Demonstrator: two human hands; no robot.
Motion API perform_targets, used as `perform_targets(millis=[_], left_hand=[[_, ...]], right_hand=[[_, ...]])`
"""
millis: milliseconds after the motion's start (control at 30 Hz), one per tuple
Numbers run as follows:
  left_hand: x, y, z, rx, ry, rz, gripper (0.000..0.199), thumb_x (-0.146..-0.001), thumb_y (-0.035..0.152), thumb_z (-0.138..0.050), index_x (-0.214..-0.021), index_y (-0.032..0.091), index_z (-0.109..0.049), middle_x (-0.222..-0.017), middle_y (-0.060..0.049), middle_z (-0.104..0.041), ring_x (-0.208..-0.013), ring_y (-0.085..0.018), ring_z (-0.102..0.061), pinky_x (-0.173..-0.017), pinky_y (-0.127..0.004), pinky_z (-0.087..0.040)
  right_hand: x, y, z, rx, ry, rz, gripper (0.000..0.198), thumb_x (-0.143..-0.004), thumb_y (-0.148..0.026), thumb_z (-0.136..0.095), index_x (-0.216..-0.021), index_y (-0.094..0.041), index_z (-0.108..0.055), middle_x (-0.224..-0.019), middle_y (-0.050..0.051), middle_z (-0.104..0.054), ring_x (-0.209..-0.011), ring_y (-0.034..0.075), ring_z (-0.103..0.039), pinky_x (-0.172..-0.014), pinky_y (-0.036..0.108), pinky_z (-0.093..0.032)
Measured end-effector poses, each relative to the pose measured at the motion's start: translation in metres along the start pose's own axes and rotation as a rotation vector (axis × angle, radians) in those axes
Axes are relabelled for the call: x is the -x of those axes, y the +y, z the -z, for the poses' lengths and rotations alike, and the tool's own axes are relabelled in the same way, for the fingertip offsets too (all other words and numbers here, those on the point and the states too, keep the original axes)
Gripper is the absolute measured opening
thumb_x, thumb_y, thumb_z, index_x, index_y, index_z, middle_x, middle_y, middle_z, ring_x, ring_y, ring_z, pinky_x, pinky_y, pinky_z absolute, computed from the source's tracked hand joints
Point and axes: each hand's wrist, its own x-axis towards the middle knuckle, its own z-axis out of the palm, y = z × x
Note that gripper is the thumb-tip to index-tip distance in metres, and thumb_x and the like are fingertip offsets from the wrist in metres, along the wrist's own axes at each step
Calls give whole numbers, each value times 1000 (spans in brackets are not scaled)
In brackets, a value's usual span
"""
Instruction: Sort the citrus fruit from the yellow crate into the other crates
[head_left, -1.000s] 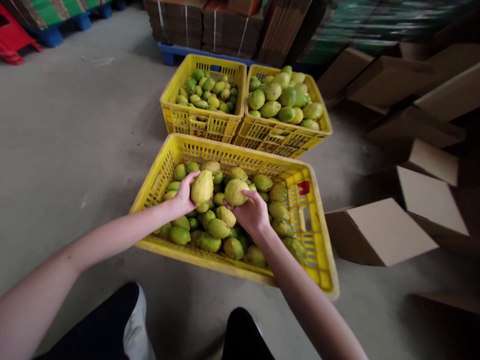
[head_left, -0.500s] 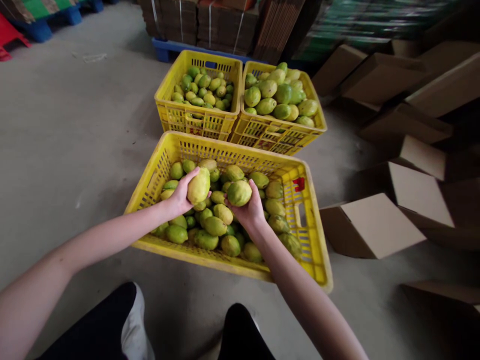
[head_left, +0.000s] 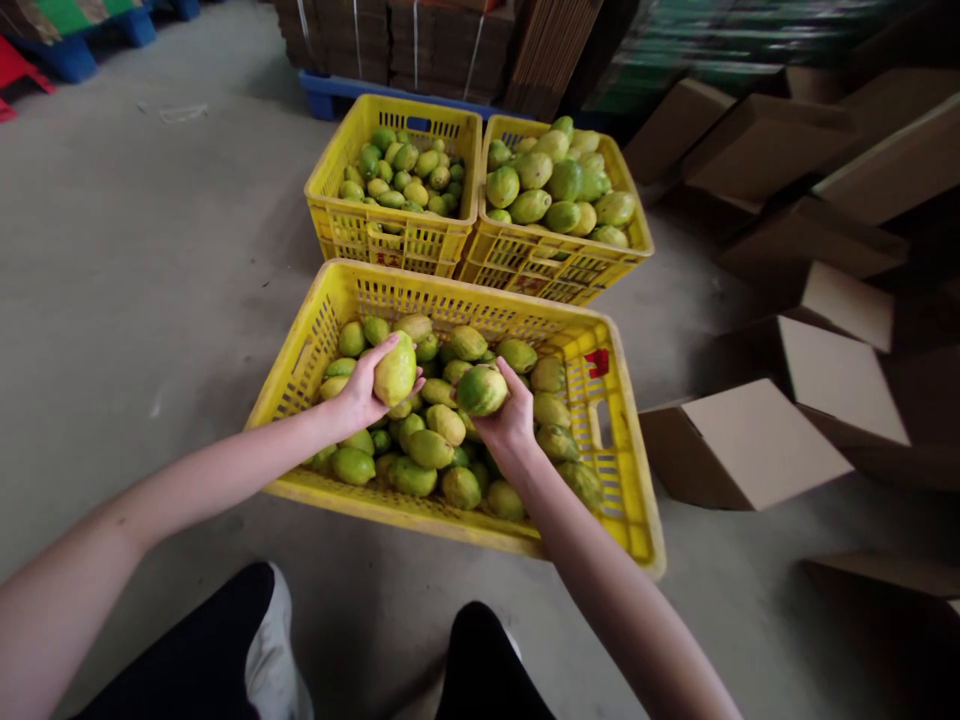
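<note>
My left hand (head_left: 367, 388) is closed around a yellow-green lemon (head_left: 395, 370), held above the near yellow crate (head_left: 442, 528). In my right hand (head_left: 511, 408) is a second, greener lemon (head_left: 482, 390) with a yellowish patch near its top. The two held lemons are a short gap apart, at about the same height. Beneath them, several loose lemons (head_left: 430, 450) in green and yellow lie across the crate's bottom. My palms and some fingers are hidden behind the fruit.
Beyond the near crate stand a yellow crate of smaller lemons (head_left: 319, 190) and a yellow crate heaped with larger ones (head_left: 637, 235). Open cardboard boxes (head_left: 765, 440) line the right side. Bundled flat cardboard (head_left: 427, 45) sits on a blue pallet (head_left: 322, 100) at the back.
The lemon in my right hand has been turned, so a greener side with a yellowish patch shows. My left hand keeps its lemon nearly in place.
</note>
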Motion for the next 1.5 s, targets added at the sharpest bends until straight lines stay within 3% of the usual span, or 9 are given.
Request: perform_targets(millis=[167, 400, 600, 767, 1067, 1267, 1333, 1400, 1500], left_hand=[[-1, -2, -1, -8, 36, -86, 25, -92, 30, -64, -114, 18, -67, -90, -4, -74, -68, -16, -69, -75, -36, -64], [-5, 6, 4, 27, 72, 99, 41, -97, 38, -47, -118, 9, -67, -78, -12, -73, -66, -22, -72, -58, -33, -61], [-3, 6, 4, 29, -55, 36, 47, -96, 44, -49, -127, 12, -65, -81, -9, -75, -65, -22, -71, -59, -33, -60], [-3, 6, 2, -16, -77, 54, 44, -97, 35, -42, -125, 9, -66, -72, -9, -73, -58, -21, -69, -54, -30, -56], [-5, 6, 2, -69, -25, 40, 45, -100, 42, -44, -120, 9, -67, -80, -11, -74, -63, -22, -71, -51, -30, -57], [-1, 6, -3, -108, 27, 80, 24, -97, 32, -57, -110, 13, -64, -74, -6, -69, -60, -19, -71, -53, -28, -61], [-2, 8, -2, -112, 40, 129, 30, -98, 33, -52, -114, 11, -63, -77, -10, -71, -61, -20, -71, -52, -28, -62], [-4, 9, 0, -112, 60, 187, 39, -100, 36, -45, -120, 8, -61, -80, -14, -72, -60, -21, -70, -48, -28, -60], [-6, 11, 3, -129, 113, 272, 47, -100, 35, -38, -129, 4, -58, -78, -16, -71, -50, -20, -65, -39, -27, -55]], right_hand=[[-6, 3, 5, -90, 156, 94, 28, -82, -50, -71, -87, -25, -62, -68, -4, -69, -61, 18, -69, -67, 39, -65], [-7, 1, 12, -126, 112, 75, 24, -77, -44, -67, -88, -24, -60, -75, 1, -71, -72, 20, -71, -66, 35, -63], [-2, 0, 7, -41, 56, 23, 17, -73, -40, -63, -81, -25, -58, -69, -1, -68, -66, 22, -70, -53, 34, -57], [3, -1, -2, -96, 99, -71, 14, -74, -33, -62, -81, -21, -64, -66, 0, -69, -54, 19, -65, -44, 29, -51], [4, -2, -7, -68, 43, -173, 25, -86, -45, -63, -89, -20, -65, -71, 4, -74, -60, 20, -70, -43, 27, -53], [8, -3, -14, -37, -18, -130, 14, -81, -22, -73, -89, -22, -62, -71, -1, -71, -57, 16, -68, -39, 20, -49], [10, -5, -15, 7, -12, -199, 11, -87, -29, -67, -89, -20, -62, -71, 2, -71, -56, 16, -67, -41, 21, -51], [10, -7, -15, 62, -7, -281, 31, -94, -47, -55, -87, -18, -62, -69, 7, -71, -49, 16, -62, -39, 22, -48], [9, -6, -15, 172, 7, -383, 53, -97, -64, -39, -79, -18, -58, -59, 7, -67, -35, 9, -40, -31, 19, -31]])
